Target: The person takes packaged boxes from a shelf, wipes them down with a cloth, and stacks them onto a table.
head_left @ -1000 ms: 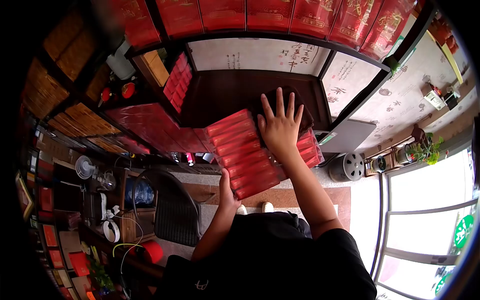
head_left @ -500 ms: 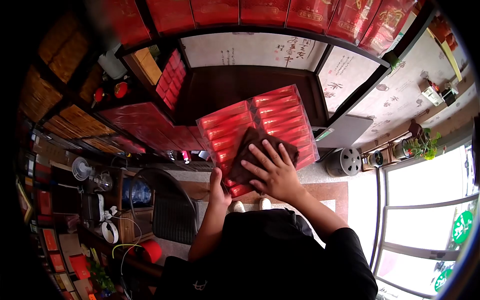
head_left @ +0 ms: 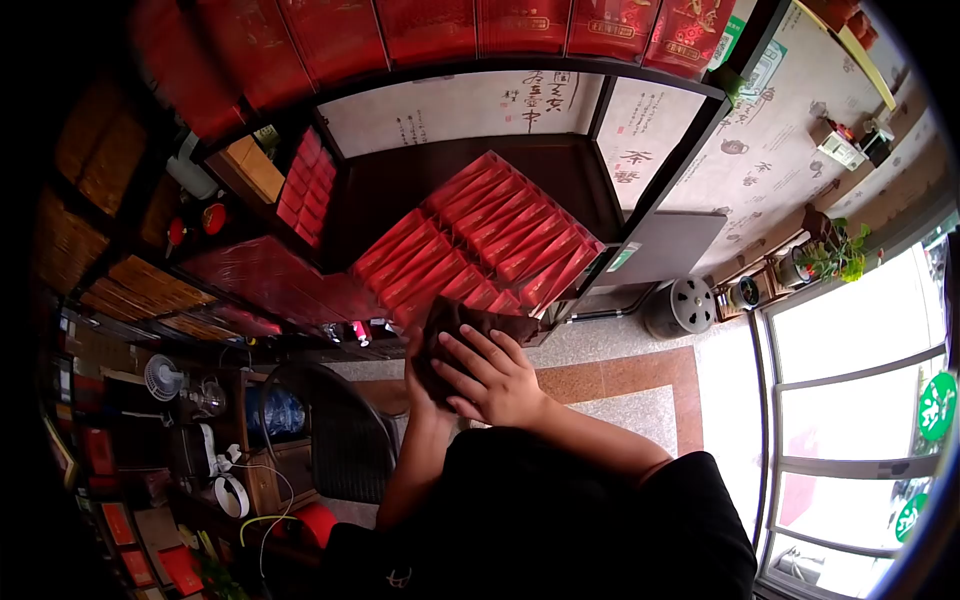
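A clear-wrapped pack of red packets [head_left: 480,235], arranged in two rows, is tilted in front of me at the dark shelf. A dark brown cloth [head_left: 445,325] covers part of its near edge. My right hand [head_left: 500,380] holds the cloth from above, fingers laid across it. At the pack's near left corner is my left hand [head_left: 425,375], closed with the thumb upward; the cloth and my right hand partly hide its fingers. Exactly where the left fingers meet the pack is hidden.
Large red packages [head_left: 520,30] line the upper shelf. Smaller red packets [head_left: 305,190] stand in the left compartment. A black chair [head_left: 345,440] is at lower left, near a white fan [head_left: 163,378]. A round metal canister [head_left: 685,305] sits on the floor at right, before the windows [head_left: 840,340].
The pack has turned and tipped away toward the shelf. My right hand and the cloth have moved left and down to its near edge, close to my left hand.
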Demonstrator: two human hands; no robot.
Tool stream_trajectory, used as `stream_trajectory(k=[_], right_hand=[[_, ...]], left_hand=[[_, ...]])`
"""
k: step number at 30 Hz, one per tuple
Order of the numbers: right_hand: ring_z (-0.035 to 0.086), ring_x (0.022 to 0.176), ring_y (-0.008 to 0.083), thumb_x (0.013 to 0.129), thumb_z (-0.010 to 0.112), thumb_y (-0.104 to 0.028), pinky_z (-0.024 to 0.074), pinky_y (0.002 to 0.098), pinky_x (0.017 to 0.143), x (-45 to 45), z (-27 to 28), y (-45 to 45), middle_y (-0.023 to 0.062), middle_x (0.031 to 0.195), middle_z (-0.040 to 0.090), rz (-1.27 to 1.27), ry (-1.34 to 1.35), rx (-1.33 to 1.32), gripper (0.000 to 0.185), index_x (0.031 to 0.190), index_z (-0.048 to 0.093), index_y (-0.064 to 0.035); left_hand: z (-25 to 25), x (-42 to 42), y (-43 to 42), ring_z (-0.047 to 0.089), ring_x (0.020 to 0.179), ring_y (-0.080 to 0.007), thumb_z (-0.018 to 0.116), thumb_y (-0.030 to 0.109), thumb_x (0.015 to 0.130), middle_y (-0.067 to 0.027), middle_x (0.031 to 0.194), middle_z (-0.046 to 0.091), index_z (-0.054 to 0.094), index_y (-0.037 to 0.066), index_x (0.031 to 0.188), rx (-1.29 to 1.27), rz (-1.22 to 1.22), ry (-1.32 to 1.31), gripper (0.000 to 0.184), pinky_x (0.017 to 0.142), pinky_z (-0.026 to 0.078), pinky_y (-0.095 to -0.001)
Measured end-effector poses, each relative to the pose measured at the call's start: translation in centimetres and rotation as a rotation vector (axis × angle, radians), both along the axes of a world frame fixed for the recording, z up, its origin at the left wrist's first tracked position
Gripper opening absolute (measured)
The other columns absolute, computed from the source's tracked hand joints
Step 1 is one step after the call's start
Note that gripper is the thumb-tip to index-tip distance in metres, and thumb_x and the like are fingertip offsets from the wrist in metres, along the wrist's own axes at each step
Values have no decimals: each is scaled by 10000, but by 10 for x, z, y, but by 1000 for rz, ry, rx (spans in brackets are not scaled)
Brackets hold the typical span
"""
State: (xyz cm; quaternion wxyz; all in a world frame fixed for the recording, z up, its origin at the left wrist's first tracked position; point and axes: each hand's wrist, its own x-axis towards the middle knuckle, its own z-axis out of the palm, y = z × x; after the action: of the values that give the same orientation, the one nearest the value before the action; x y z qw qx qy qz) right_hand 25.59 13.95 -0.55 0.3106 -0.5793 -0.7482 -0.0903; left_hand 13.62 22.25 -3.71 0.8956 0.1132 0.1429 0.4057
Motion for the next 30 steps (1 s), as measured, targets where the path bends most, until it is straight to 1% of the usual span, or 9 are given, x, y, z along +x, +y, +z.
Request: stream_trajectory(k=[6,9,15,17,21,23,26,28,30], right_hand=[[617,1096,243,943,408,-529,421,416,925,67,-17,25,62,1200,663,-7,-185,498,438,1079,675,-210],[623,1063,263,957,357,-502,383,449,975,108,-27,35,67,1129,674,-162,-60,545,473,1015,682,-164],[564,1157,298,990,333,-380,286,505,1089,146,-29,50,60,1092,670,-424,312,605,442,929,671,-102],[538,1194,292,995,330,-378,183,510,1151,128,-30,49,59,1127,662,-503,335,581,453,934,688,-107],[549,1175,250,982,361,-396,171,523,1143,59,-41,33,41,1204,648,-205,212,533,419,1004,702,-154],[552,1168,224,967,399,-391,209,499,1122,11,-40,19,33,1233,643,-64,188,449,383,1061,700,-173],[565,1165,221,947,449,-374,291,453,1079,-15,-32,11,38,1261,632,-7,124,409,352,1109,689,-174],[580,1154,227,937,481,-354,369,413,1023,2,-22,16,46,1280,621,101,33,383,335,1133,678,-169],[586,1165,244,918,515,-358,414,402,984,20,-6,18,63,1301,609,66,-11,321,353,1165,667,-158]], left_hand=[[15,-3,-6,570,1188,-258,522,394,967,-124,1318,571,465,38,1367,59,48,249,539,991,485,-400],[29,-2,-6,533,1245,-289,583,351,938,-157,1395,502,372,30,1424,122,67,335,619,1042,458,-459],[24,0,-8,542,1241,-281,578,373,938,-159,1376,508,369,27,1414,167,99,343,624,1016,489,-427],[29,2,-6,544,1241,-279,557,371,949,-156,1379,508,365,21,1415,160,85,353,613,1009,495,-427],[26,-1,-7,580,1192,-285,523,393,966,-159,1352,545,401,36,1412,110,86,412,584,1015,488,-432],[3,-11,-1,583,1160,-249,453,503,967,-124,1349,531,414,55,1410,104,-79,320,631,954,513,-363],[-45,-18,9,582,1139,-199,364,524,987,-87,1307,563,440,140,1416,-408,-187,-545,581,950,493,-309],[-25,-18,4,575,1159,-200,369,508,993,-85,1310,562,439,119,1415,-805,12,-578,577,962,491,-323],[-15,-15,7,557,1198,-219,410,464,996,-97,1341,537,430,78,1412,126,-17,260,568,987,489,-372]])
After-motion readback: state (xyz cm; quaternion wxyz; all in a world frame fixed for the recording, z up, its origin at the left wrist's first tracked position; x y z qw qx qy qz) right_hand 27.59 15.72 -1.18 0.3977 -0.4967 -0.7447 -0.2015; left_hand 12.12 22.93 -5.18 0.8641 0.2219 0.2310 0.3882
